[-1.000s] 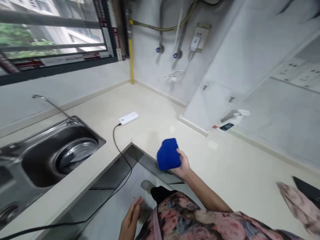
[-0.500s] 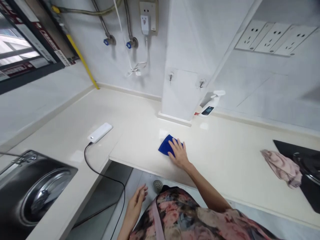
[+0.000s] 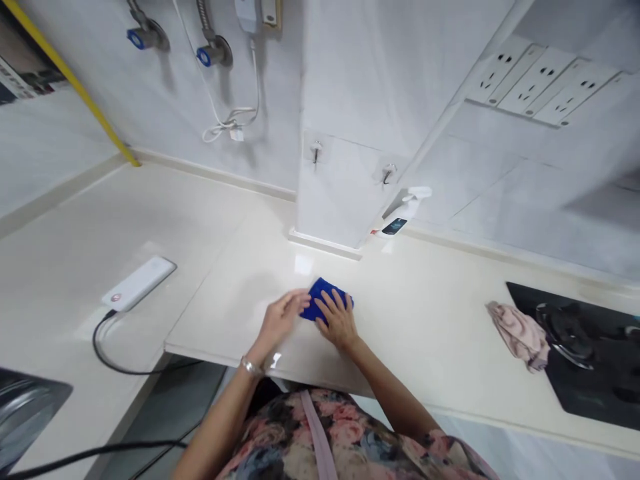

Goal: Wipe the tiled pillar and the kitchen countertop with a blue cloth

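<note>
A folded blue cloth (image 3: 320, 293) lies on the pale countertop (image 3: 425, 320), in front of the wall pillar. My right hand (image 3: 341, 323) rests on its right part, fingers spread and pressed down flat. At the cloth's left edge is my left hand (image 3: 281, 319), wearing a bracelet on the wrist. Its fingers are loosely extended, the tips at the edge; whether they touch the cloth I cannot tell.
A white power bank (image 3: 140, 283) with a black cable lies left. A white spray bottle (image 3: 400, 217) stands beside the pillar (image 3: 345, 187). On the right, a pink cloth (image 3: 520, 337) partly covers a black gas hob (image 3: 590, 393). Part of a sink (image 3: 30, 413) shows at lower left.
My left hand has come up from below the counter edge to the cloth's left side. My right hand stays on the cloth. The view has shifted, with the sink now mostly out of frame.
</note>
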Motion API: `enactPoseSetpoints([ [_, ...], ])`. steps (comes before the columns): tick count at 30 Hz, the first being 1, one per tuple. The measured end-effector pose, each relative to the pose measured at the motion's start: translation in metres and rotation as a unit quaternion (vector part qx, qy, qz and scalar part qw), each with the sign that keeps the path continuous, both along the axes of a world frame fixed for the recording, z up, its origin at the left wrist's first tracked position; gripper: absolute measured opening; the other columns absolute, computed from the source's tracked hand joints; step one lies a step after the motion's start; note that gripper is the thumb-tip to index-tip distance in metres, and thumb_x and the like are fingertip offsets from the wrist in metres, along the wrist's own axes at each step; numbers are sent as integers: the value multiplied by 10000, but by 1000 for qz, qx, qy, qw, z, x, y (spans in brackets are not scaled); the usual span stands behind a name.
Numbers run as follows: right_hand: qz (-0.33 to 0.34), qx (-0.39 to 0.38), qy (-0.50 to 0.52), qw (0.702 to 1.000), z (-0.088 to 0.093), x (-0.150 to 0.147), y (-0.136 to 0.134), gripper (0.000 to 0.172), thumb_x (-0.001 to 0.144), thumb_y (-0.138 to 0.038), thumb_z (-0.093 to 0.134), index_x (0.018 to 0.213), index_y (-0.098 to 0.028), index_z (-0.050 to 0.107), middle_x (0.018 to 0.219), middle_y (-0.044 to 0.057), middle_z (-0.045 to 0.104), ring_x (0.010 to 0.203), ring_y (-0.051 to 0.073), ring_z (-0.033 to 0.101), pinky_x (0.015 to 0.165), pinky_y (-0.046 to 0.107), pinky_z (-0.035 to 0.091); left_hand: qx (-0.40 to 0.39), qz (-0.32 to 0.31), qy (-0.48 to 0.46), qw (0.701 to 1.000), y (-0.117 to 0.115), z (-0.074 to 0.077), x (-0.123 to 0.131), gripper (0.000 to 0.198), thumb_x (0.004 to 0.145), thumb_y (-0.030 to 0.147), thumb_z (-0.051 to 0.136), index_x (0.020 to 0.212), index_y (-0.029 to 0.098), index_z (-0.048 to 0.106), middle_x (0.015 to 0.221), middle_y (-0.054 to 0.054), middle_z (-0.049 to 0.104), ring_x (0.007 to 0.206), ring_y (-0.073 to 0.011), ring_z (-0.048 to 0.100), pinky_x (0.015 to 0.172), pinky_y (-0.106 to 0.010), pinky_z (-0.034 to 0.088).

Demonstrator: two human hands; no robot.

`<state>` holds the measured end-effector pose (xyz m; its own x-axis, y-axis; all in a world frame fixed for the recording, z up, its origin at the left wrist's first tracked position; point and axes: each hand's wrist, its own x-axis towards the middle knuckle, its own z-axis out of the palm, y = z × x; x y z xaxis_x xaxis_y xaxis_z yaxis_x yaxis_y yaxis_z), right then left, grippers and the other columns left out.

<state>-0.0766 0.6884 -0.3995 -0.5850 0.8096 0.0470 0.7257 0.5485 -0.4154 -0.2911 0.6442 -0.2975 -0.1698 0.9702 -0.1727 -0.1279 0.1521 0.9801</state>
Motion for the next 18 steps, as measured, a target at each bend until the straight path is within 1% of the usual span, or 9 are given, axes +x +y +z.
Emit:
enactPoseSetpoints([
  [2, -58, 25, -9, 998, -5, 28, 3, 552, 981, -430, 513, 1518, -303, 514, 1659, 76, 409, 1590, 344, 227, 1256, 692, -41, 23, 86, -52, 995, 37, 11, -21, 600, 819, 631, 726, 1169, 144, 719, 1098, -153, 780, 968, -250, 753, 948, -409, 598],
  [4, -138, 44, -10, 989, -9, 52, 6, 538, 978, -451, 479, 1482, -281, 556, 1634, 108, 445, 1575, 361, 261, 1234, 726, -15, 31, 181, -105, 977, 63, 19, -47, 510, 863, 519, 692, 1199, 134, 683, 1105, -153, 771, 950, -217, 751, 935, -387, 595],
  [6, -232, 56, 3, 971, -12, 66, 12, 571, 978, -487, 426, 1478, -247, 561, 1622, 147, 451, 1555, 378, 291, 1216, 735, 79, 27, 252, -136, 958, 72, 22, -77, 416, 900, 404, 631, 1215, 132, 655, 1118, -152, 758, 943, -185, 747, 937, -360, 585],
  [8, -331, 58, 33, 941, -9, 62, 23, 615, 977, -525, 365, 1480, -230, 560, 1596, 180, 473, 1511, 398, 348, 1174, 749, 167, 14, 325, -135, 936, 66, 20, -113, 362, 915, 318, 579, 1215, 122, 632, 1111, -147, 746, 912, -158, 738, 920, -332, 580],
  [10, -406, 52, 74, 910, -1, 41, 39, 641, 965, -551, 330, 1467, -235, 574, 1547, 200, 517, 1461, 418, 388, 1127, 785, 184, -5, 431, -112, 896, 51, 17, -155, 365, 923, 252, 520, 1249, 101, 587, 1123, -132, 731, 871, -133, 721, 858, -291, 573],
  [12, -440, 36, 104, 891, 9, 6, 60, 653, 957, -549, 310, 1462, -230, 573, 1520, 215, 529, 1448, 428, 377, 1101, 818, 157, -22, 542, -88, 836, 31, 15, -202, 417, 936, 193, 431, 1328, 70, 501, 1198, -119, 697, 887, -125, 700, 758, -238, 536],
  [14, -442, 19, 104, 891, 16, -39, 82, 659, 965, -517, 294, 1486, -196, 539, 1545, 235, 486, 1460, 418, 351, 1105, 816, 155, -32, 596, -75, 799, 12, 13, -248, 447, 959, 165, 309, 1380, 49, 406, 1269, -132, 651, 955, -162, 688, 635, -212, 466],
  [16, -431, 4, 84, 898, 17, -87, 101, 659, 982, -465, 277, 1512, -136, 492, 1582, 271, 424, 1463, 406, 343, 1114, 798, 189, -18, 642, -33, 766, -7, 13, -287, 426, 922, 129, 326, 1335, 104, 426, 1143, -70, 676, 938, -184, 685, 551, -192, 383],
  [18, -416, -9, 67, 907, 16, -135, 112, 659, 990, -417, 283, 1525, -73, 457, 1602, 312, 372, 1460, 414, 343, 1115, 787, 219, 2, 678, 28, 735, -27, 13, -318, 416, 900, 115, 317, 1303, 118, 422, 987, -8, 647, 902, -173, 669, 550, -169, 338],
])
